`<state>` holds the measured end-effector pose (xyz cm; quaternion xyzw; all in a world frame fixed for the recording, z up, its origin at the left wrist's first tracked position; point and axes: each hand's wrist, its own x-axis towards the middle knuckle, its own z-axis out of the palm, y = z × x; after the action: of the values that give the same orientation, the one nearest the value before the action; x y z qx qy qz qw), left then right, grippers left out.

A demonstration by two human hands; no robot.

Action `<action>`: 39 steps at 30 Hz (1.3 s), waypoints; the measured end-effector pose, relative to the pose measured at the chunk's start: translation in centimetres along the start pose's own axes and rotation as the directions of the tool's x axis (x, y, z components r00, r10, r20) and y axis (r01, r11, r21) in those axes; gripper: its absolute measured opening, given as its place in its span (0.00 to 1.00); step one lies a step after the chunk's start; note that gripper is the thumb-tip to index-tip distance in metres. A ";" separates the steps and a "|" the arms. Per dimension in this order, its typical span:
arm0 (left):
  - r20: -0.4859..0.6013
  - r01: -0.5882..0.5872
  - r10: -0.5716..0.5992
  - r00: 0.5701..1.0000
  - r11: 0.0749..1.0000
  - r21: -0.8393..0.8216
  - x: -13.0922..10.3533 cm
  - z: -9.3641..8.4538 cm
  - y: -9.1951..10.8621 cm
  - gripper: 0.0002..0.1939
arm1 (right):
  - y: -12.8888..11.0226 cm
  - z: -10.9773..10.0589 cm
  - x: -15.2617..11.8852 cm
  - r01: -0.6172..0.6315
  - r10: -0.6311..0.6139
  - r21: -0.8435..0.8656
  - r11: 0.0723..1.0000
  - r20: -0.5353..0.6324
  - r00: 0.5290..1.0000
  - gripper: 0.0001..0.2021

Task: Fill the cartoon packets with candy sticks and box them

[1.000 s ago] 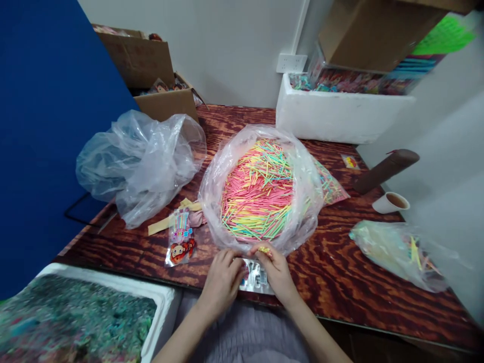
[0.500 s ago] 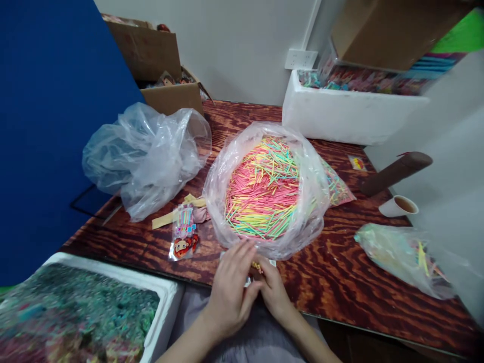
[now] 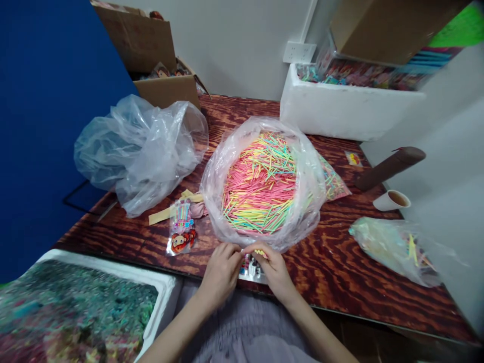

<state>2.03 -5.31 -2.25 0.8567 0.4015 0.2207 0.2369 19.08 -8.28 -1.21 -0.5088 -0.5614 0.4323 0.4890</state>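
A clear plastic bag [image 3: 215, 176] of thin pink, yellow and green sticks [image 3: 260, 186] stands open on the wood-patterned table. Just below it, my right hand [image 3: 272, 267] is closed around a small bundle of yellow sticks [image 3: 260, 253], whose ends show between the fingers. My left hand [image 3: 223, 267] has its fingers pressed together at the top of a small shiny packet [image 3: 251, 270], with its fingertips close to my right hand's. The packet lies at the table's front edge, partly covered by both hands. A filled packet with a cartoon figure [image 3: 181, 229] lies to the left.
A crumpled clear bag [image 3: 151, 146] and a cardboard box [image 3: 166, 91] are at the left. White foam boxes stand at the back right [image 3: 340, 108] and front left [image 3: 166, 292]. At the right are a paper cup [image 3: 385, 201], a brown cylinder [image 3: 391, 167] and a plastic bag [image 3: 393, 247].
My left hand has moved off my right hand to the packet's top edge, its fingers drawn together. More of the packet shows. The whole view has shifted slightly.
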 end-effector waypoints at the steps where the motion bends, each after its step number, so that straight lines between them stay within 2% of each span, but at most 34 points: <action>1: 0.025 -0.011 0.011 1.000 0.999 0.034 0.2 0.1 -0.1 0.09 | -0.1 -0.1 0.2 -0.004 0.004 0.008 1.000 -0.003 1.000 0.12; 5: 0.038 0.006 -0.011 0.999 0.992 0.129 0.7 0.8 -0.2 0.15 | -0.3 -0.5 0.8 -0.003 0.003 0.031 1.000 -0.017 1.000 0.11; 11: -0.035 0.192 -0.190 0.981 0.979 0.064 1.4 1.3 -0.3 0.07 | -0.3 -0.9 1.1 0.028 -0.027 0.005 1.000 -0.036 0.999 0.11; 14: -0.001 0.232 -0.233 0.973 0.971 0.052 2.1 0.8 -0.3 0.05 | 0.0 -1.0 1.2 0.038 -0.038 -0.004 0.999 -0.034 0.999 0.11; 18: 0.051 0.162 -0.169 0.984 0.979 0.124 2.6 0.2 -0.8 0.07 | 0.1 -1.0 1.4 0.051 -0.051 -0.009 0.999 -0.036 0.998 0.10; 23: 0.028 0.039 -0.045 0.999 0.981 0.190 2.3 0.6 -1.6 0.14 | -0.2 -1.0 1.6 0.047 -0.048 -0.005 0.999 -0.053 0.997 0.10; 28: -0.113 0.078 -0.073 0.991 0.996 0.036 2.0 -0.1 -1.5 0.09 | -0.1 -1.4 1.5 0.028 -0.028 -0.003 1.000 -0.069 0.997 0.11; 31: -0.131 0.098 -0.090 0.987 0.994 0.057 2.3 -0.6 -1.5 0.07 | 0.1 -1.5 1.4 0.008 -0.009 -0.011 1.000 -0.076 0.997 0.11; 35: -0.090 -0.002 0.016 0.996 0.990 0.143 2.7 0.1 -1.9 0.11 | 0.5 -1.4 1.5 -0.001 0.000 -0.006 1.000 -0.082 0.997 0.11; 39: -0.130 -0.052 0.074 0.989 0.984 0.168 2.7 1.1 -2.2 0.10 | 0.4 -1.5 1.6 -0.003 0.003 0.002 1.000 -0.104 0.995 0.11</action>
<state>2.95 -2.25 -3.92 0.8686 0.4062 0.2522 0.1305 20.62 -6.71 -1.20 -0.5309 -0.5339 0.4066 0.5175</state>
